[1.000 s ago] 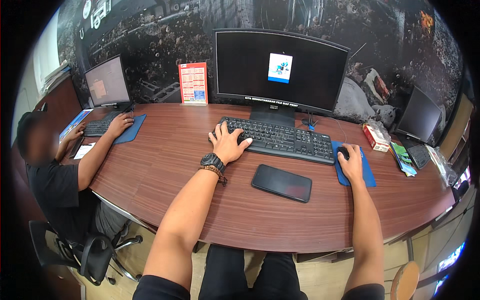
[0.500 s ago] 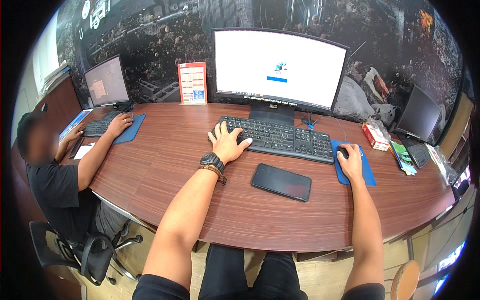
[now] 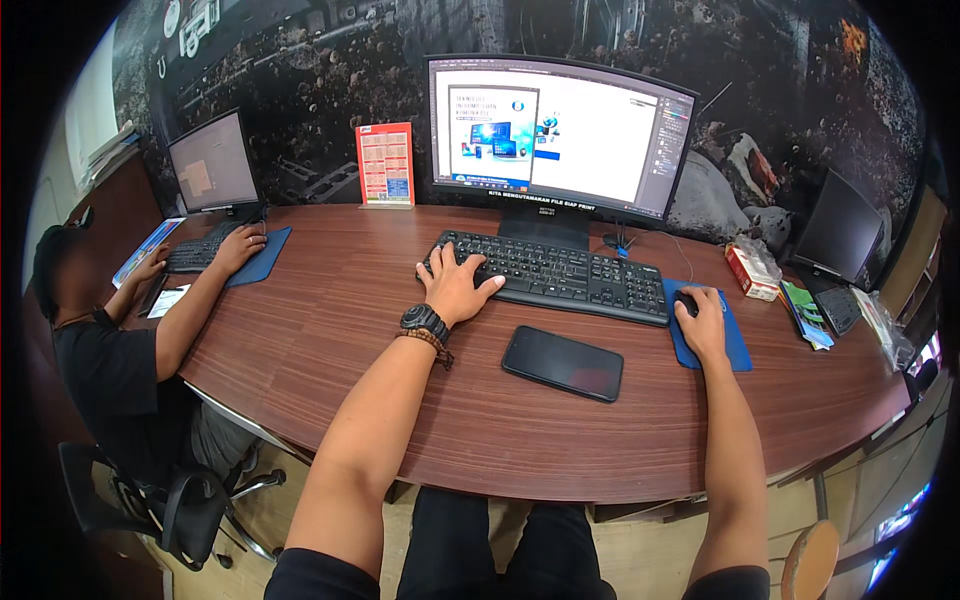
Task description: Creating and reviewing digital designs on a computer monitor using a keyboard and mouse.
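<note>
My left hand (image 3: 457, 287) lies with spread fingers over the left end of a black keyboard (image 3: 575, 278), its fingertips on the keys. A black watch and a beaded bracelet circle that wrist. To the right, my right hand (image 3: 704, 325) is wrapped over a black computer mouse (image 3: 686, 303) on a blue mouse pad (image 3: 735, 345). Behind the keyboard stands a wide curved monitor (image 3: 600, 135), which shows an editing window with a page of blue computer pictures at its left. A dark smartphone (image 3: 562, 363) lies face up between my forearms, in front of the keyboard.
At the left a person in black (image 3: 110, 370) sits with hands at another keyboard and mouse. A red and white desk calendar (image 3: 386, 165) stands left of my monitor. A red and white box (image 3: 752, 272), papers and another monitor (image 3: 838, 228) stand at the right. A round stool (image 3: 810, 562) is lower right.
The monitor's picture has changed from a mostly white page to an editing window with dark panels and a second page at the left. Both my hands have stayed in place.
</note>
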Motion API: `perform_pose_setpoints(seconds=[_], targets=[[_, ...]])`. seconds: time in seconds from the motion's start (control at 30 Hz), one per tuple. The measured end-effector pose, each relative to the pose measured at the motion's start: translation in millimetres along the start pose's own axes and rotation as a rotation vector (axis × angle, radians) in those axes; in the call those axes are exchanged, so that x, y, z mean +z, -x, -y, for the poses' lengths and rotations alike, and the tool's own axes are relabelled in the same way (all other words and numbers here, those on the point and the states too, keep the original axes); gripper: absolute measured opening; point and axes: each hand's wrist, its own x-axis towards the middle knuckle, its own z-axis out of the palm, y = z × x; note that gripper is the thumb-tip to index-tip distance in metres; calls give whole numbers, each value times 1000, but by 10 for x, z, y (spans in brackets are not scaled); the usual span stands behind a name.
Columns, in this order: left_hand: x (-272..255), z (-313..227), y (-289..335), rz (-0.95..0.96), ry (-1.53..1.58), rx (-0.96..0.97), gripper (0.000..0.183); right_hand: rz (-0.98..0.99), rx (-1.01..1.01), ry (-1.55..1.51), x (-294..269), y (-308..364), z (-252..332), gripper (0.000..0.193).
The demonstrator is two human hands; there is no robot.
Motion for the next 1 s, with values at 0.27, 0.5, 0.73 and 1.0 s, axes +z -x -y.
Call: perform_pose_setpoints(seconds=[0.27,0.5,0.73,1.0], targets=[[10,17,-5,8,3,3,60,10,73,17,-11,-5,32,33],[-17,-12,-10,56,-7,-16,65,52,-15,-5,-24,-18,-3,33],[-24,9,-1,53,-11,-14,65,49,-5,-7,-22,-7,56,34],[-8,1,-5,39,-2,-10,64,27,-12,-7,5,-11,7,35]])
